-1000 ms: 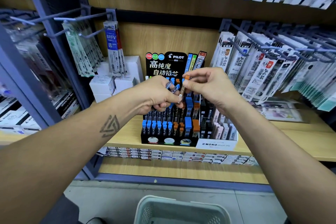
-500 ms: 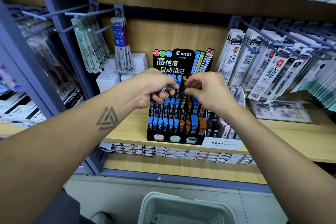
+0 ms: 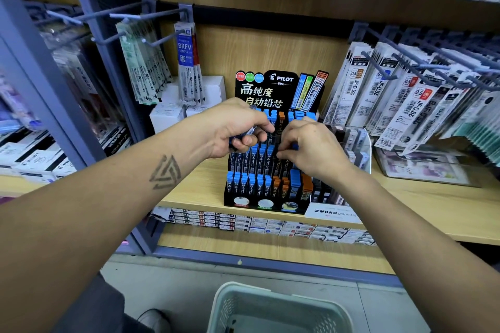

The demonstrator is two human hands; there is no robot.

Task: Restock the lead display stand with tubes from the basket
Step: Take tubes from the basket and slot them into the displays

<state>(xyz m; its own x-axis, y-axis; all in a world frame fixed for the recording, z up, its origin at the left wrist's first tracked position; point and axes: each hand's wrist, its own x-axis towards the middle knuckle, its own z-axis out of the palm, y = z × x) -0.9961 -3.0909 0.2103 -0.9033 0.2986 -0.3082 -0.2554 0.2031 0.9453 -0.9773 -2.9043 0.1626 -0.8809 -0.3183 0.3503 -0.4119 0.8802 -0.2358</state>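
Observation:
The black Pilot lead display stand (image 3: 266, 86) sits on the wooden shelf, its tiers filled with blue-capped and orange-capped lead tubes (image 3: 249, 184). My left hand (image 3: 232, 130) grips a small bundle of blue lead tubes (image 3: 250, 132) in front of the stand's upper left tiers. My right hand (image 3: 311, 149) is over the middle tier, fingers curled, pinching a dark lead tube (image 3: 280, 131) that stands among the slots. The pale green mesh basket (image 3: 270, 289) is on the floor below, and its contents are hardly visible.
A MONO lead display (image 3: 332, 211) stands right of the Pilot stand. Refill packs hang on hooks to the left (image 3: 186, 62) and right (image 3: 405, 94). White boxes (image 3: 173, 113) sit behind on the left. Flat boxes (image 3: 243, 222) line the lower shelf.
My right hand took an orange-capped tube from beside my left hand and moved it down into the stand's middle tiers. My left hand stayed near the upper left. The view shifted slightly.

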